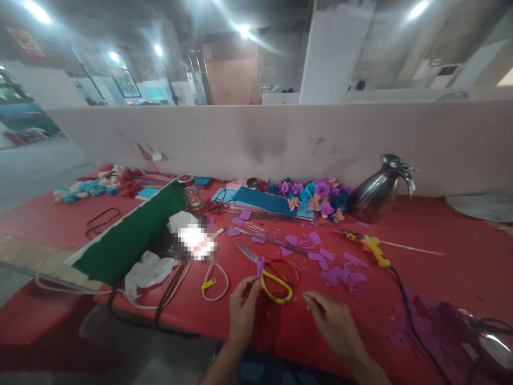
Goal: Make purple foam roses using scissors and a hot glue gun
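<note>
My left hand is pinched on a small, twisted piece of purple crepe paper, held upright above the red table. Behind that piece lie scissors with yellow and red handles, their blades pointing to the far left. To the right, my right hand hovers with its thumb and fingertips drawn together; anything between them is too small to make out. Cut purple paper petals are scattered beyond it. A yellow glue gun lies farther right, its black cord running toward me.
Finished paper flowers are heaped at the back beside a metal jug. A glass jar stands by a green board. Crumpled white tissue, a white cable and blue sheets also occupy the table.
</note>
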`<state>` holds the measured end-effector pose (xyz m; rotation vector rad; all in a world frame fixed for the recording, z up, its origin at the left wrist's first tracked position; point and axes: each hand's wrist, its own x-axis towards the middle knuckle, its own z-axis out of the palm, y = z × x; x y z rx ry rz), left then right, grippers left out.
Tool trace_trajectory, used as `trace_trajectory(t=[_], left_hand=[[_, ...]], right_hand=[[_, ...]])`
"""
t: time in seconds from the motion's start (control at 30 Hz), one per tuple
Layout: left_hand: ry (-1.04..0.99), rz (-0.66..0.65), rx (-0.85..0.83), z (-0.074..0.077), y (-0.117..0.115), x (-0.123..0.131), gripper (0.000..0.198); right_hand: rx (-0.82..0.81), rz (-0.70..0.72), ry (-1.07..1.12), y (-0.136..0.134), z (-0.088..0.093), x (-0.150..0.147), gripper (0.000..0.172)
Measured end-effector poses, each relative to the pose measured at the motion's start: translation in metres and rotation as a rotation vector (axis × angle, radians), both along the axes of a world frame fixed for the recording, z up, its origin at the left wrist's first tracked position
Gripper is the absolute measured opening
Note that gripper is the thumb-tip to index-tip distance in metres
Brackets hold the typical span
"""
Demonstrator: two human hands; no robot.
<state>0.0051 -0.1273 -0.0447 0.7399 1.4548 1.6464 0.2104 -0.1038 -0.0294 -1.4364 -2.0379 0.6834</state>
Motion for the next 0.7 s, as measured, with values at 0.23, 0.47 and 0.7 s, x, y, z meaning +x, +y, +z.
trace_trajectory(t=[0.23,0.47,0.7], left_hand=[[-0.012,-0.019,-0.008,-0.001,-0.001,-0.001,0.029],[-0.012,-0.015,-0.048,0.000,0.001,-0.002,0.030],[0.009,-0.004,-0.057,0.000,0.002,-0.001,0.030]], right_hand=[[0.053,0.079,-0.053,0.005,0.007,-0.016,0.033],[0.115,0.110,-0.047,0.032,0.014,-0.013,0.054],[0.194,-0.090,-0.247,0.045,0.027,-0.016,0.029]])
